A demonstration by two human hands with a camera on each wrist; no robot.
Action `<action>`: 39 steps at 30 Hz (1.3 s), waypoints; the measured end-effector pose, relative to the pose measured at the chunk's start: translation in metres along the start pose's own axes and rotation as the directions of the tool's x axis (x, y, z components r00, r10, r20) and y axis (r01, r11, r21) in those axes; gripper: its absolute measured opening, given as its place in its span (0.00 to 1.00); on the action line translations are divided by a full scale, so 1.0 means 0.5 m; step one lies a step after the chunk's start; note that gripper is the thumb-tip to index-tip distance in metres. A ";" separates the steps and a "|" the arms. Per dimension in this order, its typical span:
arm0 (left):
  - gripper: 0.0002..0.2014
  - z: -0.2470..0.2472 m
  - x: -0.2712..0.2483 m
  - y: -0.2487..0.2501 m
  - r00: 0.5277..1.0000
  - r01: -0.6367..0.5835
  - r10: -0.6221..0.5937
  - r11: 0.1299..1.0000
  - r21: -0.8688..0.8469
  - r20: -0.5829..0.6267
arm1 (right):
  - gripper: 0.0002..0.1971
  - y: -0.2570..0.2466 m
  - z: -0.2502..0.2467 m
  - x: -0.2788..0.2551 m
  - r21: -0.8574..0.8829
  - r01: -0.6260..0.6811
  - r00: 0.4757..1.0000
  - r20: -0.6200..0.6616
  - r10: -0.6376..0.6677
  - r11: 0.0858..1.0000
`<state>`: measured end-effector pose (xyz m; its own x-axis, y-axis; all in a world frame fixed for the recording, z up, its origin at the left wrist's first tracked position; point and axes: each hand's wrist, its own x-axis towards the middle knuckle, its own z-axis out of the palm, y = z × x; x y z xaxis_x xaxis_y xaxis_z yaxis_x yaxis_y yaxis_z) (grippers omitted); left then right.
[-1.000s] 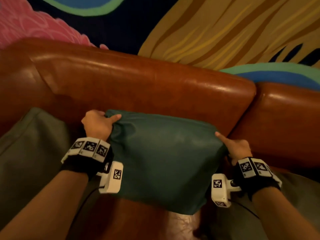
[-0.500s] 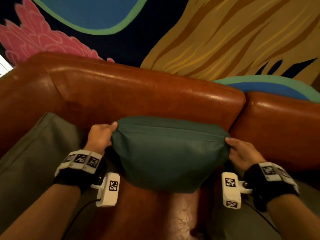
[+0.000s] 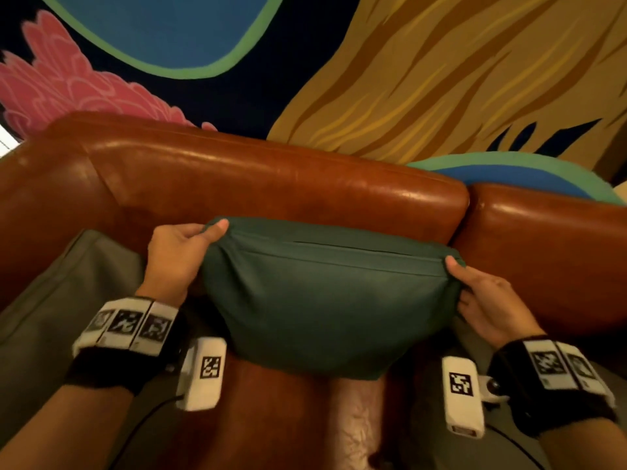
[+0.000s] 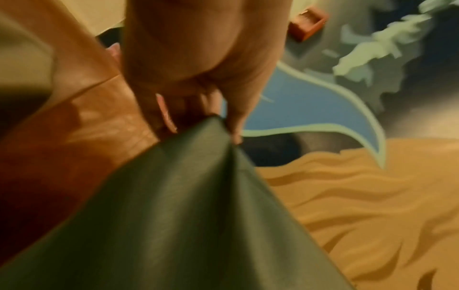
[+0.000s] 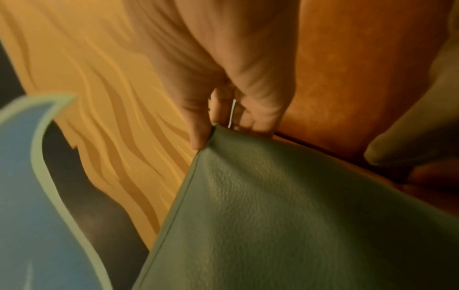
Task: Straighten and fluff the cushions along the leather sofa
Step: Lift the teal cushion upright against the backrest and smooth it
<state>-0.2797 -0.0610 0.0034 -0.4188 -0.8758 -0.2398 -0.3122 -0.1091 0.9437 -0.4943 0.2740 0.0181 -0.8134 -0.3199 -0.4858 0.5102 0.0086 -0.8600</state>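
Now | one dark green leather cushion (image 3: 315,300) against brown leather sofa (image 3: 271,184) | two olive cushions (image 3: 51,300) flanking | left hand (image 3: 176,256), right hand (image 3: 488,300): fingers pinching its top corners

Right hand (image 5: 223,64) comes in from the top, thumb and fingertips pinching the top corner of the green cushion (image 5: 285,215), grainy leather with a seam down its left edge. Brown sofa leather (image 5: 347,78) is behind on the right, painted wall (image 5: 99,98) of tan waves and blue on the left. A paler cushion (image 5: 417,127) pokes in at far right.
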 end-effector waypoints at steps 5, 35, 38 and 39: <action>0.10 0.022 -0.007 -0.013 0.977 0.197 -0.179 0.966 -0.168 0.115 | 0.37 0.002 0.038 0.004 0.064 -0.184 0.983 0.027 0.182 0.981; 0.09 0.032 -0.022 -0.034 0.961 0.215 -0.144 0.926 -0.311 0.235 | 0.12 0.038 0.031 0.036 -0.135 -0.070 0.994 -0.098 0.057 0.988; 0.11 0.035 -0.034 -0.068 0.959 0.246 -0.192 0.931 -0.271 0.209 | 0.15 0.068 0.031 0.043 -0.224 -0.105 0.985 -0.156 0.070 0.969; 0.13 0.036 -0.033 -0.077 0.955 0.261 -0.216 0.938 -0.226 0.205 | 0.19 0.078 0.030 0.042 -0.285 -0.133 0.979 -0.186 0.081 0.949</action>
<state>-0.2762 -0.0336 -0.0331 -0.5067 -0.7164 -0.4797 -0.2092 -0.4376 0.8745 -0.4874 0.2531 -0.0235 -0.8072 -0.1362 -0.5743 0.5125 0.3207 -0.7965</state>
